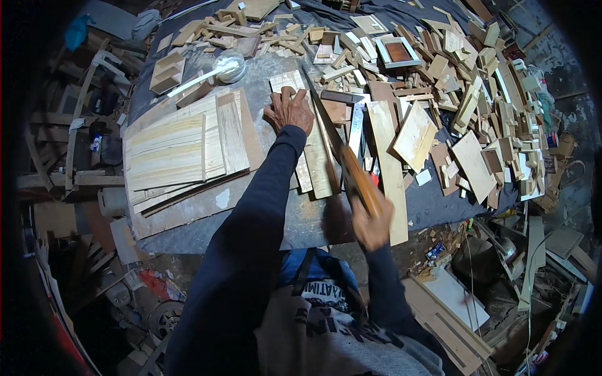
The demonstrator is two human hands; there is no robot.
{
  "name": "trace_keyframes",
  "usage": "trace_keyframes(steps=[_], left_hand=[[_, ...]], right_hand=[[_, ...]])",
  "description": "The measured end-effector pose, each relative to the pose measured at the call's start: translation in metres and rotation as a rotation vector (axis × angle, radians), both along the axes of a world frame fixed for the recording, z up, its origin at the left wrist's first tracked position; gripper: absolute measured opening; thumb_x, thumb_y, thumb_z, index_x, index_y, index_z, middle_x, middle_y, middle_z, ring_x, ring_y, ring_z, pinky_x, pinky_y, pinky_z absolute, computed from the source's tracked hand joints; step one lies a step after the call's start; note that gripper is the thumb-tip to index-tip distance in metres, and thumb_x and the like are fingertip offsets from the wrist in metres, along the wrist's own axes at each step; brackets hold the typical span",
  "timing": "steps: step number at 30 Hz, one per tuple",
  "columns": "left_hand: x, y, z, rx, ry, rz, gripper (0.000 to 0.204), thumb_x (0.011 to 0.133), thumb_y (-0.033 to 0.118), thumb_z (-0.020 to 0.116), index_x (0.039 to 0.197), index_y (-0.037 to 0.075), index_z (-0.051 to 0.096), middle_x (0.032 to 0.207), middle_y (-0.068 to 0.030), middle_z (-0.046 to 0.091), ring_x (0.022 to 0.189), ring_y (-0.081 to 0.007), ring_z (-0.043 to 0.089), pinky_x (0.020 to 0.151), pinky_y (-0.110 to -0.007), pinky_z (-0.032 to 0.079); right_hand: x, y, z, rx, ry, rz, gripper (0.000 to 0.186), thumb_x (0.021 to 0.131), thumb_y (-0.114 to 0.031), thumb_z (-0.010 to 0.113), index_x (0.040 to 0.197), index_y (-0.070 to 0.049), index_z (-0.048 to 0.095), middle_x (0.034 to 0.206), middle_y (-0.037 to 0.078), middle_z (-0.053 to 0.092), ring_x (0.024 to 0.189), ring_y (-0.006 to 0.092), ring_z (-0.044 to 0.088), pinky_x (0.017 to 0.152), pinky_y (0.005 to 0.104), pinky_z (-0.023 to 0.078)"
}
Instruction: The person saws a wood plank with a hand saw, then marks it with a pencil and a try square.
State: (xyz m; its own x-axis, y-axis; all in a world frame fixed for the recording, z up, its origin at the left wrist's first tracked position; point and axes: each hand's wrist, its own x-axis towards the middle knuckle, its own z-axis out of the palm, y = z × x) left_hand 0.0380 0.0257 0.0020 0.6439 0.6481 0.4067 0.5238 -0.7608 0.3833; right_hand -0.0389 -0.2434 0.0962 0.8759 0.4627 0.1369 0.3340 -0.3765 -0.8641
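My right hand (373, 220) is closed around the orange-brown wooden handle of a handsaw (361, 182). The long dark blade runs up and away from it, along the right side of a pale wooden board (320, 164). Whether the teeth touch the wood I cannot tell. Bent fingers of my left hand (291, 111) grip and press the far part of the board, just left of the blade. Under and beside that board lies a strip of pale wood (303, 173).
Flat wooden panels (166, 153) are stacked at the left of the table. A white round lamp (229, 66) stands behind them, near an open wooden box (168, 72). Heaped offcuts (464, 56) cover the right and back. A long plank (390, 169) overhangs the near edge.
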Motion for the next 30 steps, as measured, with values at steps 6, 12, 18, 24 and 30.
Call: trace_keyframes(steps=[6,12,18,24,30], left_hand=[[-0.010,0.007,0.000,0.003,0.031,0.041,0.024,0.082,0.018,0.058,0.103,0.023,0.069,0.112,-0.0040,0.054,0.110,-0.0271,0.043,0.088,-0.050,0.028],[0.006,-0.005,0.006,-0.041,0.017,-0.002,0.022,0.082,0.015,0.060,0.101,0.021,0.071,0.108,-0.0027,0.056,0.110,-0.0278,0.044,0.090,-0.051,0.029],[-0.009,0.003,0.005,-0.015,0.016,0.051,0.023,0.081,0.015,0.060,0.100,0.021,0.072,0.110,-0.0017,0.055,0.111,-0.0272,0.044,0.090,-0.051,0.029],[0.005,-0.004,0.003,-0.034,0.014,0.010,0.024,0.080,0.016,0.061,0.100,0.022,0.072,0.109,-0.0009,0.056,0.110,-0.0265,0.045,0.090,-0.051,0.029],[-0.008,0.006,0.001,0.001,-0.006,0.037,0.023,0.080,0.015,0.061,0.099,0.021,0.072,0.107,-0.0013,0.057,0.109,-0.0268,0.045,0.089,-0.051,0.029]], right_hand=[[-0.030,-0.028,0.035,0.037,0.054,0.026,0.052,0.079,0.004,0.055,0.131,0.001,0.056,0.104,0.023,0.069,0.092,0.0239,0.070,0.079,0.0320,0.053],[0.008,0.001,0.012,-0.089,0.195,-0.019,0.049,0.080,0.001,0.059,0.130,0.001,0.057,0.103,0.022,0.069,0.092,0.0235,0.070,0.081,0.0318,0.052],[-0.034,-0.030,0.025,0.075,0.098,-0.006,0.046,0.081,0.002,0.058,0.127,0.004,0.058,0.106,0.022,0.069,0.096,0.0269,0.069,0.084,0.0344,0.052],[0.004,0.003,-0.008,-0.035,-0.009,-0.003,0.048,0.080,0.001,0.058,0.127,0.002,0.057,0.096,0.024,0.069,0.081,0.0304,0.070,0.072,0.0345,0.053],[-0.040,-0.032,0.020,0.081,0.061,0.000,0.050,0.079,0.004,0.057,0.129,0.004,0.056,0.102,0.025,0.069,0.094,0.0280,0.071,0.081,0.0344,0.053]])
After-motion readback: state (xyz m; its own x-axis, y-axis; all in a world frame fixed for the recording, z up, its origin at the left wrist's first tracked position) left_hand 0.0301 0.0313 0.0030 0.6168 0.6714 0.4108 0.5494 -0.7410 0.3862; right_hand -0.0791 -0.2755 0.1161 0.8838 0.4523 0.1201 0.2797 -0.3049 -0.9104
